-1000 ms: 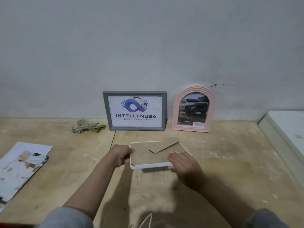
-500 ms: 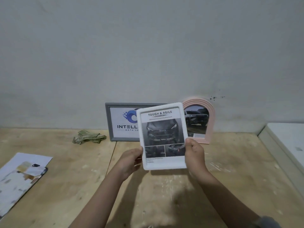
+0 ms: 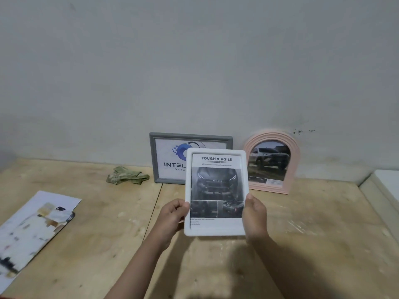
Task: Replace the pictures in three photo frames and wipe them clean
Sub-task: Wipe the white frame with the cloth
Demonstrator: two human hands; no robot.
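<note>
Plywood table [image 3: 302, 244] under a plain grey wall, and the white frame [image 3: 216, 192] is up in the air, upright, front toward the camera, just in front of the two frames leaning on the wall. The left hand [image 3: 174, 213] pinches its left edge, thumb on the front rim; the right hand [image 3: 254, 214] grips the right edge, fingers curled behind.

Its print reads "TOUGH & AGILE", with a dark car front below and smaller lines too fine to read. So this one looks loaded.

Behind it, the grey frame [image 3: 168, 157] shows "INTEL…" and "DATA", the rest hidden by the white frame. The pink arched frame [image 3: 290, 167] holds an off-road vehicle photo; its caption is illegible.

All three appear to carry pictures, so the swapping seems about done. Wiping likely remains: the green cloth [image 3: 126, 175] lies crumpled on the table, left of the grey frame, untouched. Loose printed sheets [image 3: 32, 225] sit far left.
</note>
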